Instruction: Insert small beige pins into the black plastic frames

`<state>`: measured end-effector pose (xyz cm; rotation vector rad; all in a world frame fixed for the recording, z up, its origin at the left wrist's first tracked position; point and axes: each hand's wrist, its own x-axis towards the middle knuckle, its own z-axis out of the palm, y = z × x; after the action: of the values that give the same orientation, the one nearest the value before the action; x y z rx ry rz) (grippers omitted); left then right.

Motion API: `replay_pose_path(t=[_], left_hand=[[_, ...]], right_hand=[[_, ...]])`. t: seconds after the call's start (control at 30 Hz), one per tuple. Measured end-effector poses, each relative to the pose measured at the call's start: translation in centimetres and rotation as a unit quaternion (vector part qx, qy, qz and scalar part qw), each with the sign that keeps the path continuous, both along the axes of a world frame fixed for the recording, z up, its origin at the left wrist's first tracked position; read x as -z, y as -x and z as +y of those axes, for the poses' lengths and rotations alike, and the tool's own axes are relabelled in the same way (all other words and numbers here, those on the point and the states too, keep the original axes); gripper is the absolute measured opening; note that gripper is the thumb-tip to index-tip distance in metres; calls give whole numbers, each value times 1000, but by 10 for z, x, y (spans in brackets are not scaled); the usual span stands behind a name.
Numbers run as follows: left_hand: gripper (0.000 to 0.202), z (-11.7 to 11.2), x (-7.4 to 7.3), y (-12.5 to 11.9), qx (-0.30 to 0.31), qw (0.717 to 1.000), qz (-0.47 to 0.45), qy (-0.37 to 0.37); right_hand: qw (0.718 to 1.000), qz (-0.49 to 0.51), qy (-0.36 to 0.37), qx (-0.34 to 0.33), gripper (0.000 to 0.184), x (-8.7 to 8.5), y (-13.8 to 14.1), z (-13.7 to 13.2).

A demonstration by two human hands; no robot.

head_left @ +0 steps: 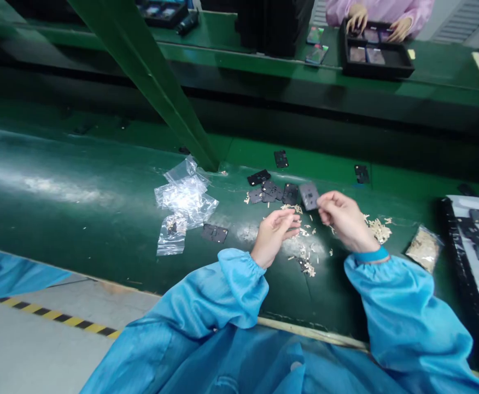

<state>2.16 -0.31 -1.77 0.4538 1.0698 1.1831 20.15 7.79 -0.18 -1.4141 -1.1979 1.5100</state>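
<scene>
My right hand (344,221) pinches the edge of a dark flat plate (309,196) above the green belt (79,219). My left hand (273,236) lies curled just left of it, fingertips close to the plate, over a scatter of small beige scraps (303,246). Whether those fingers hold a tiny piece is hidden. Several similar dark plates (270,190) lie in a loose heap just beyond my hands. Another plate (215,233) lies left of my left hand, beside crumpled transparent plastic bags (185,200).
A small bag of beige scraps (424,249) and a black-edged tray of plates (469,273) lie to the right. A green strut (149,82) slants overhead. Beyond, a co-worker in a pink sleeve (377,11) handles a black tray (377,63).
</scene>
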Motion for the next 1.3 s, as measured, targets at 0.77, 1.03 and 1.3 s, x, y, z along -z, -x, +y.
replay_pose_path(t=[0.77,1.03,1.3], left_hand=[[25,5,-3,5,-12,1000,-25,-8],[31,6,-2,5,-34,999,-1,-23],[42,7,-1,4,-6,999,-20,-38]], right_hand=[[766,-577,-231,-161,28,8,91,123],[894,-387,-217,-61,15,-16,48,69],[962,-190,-92,-173,19,-20,12,-57]])
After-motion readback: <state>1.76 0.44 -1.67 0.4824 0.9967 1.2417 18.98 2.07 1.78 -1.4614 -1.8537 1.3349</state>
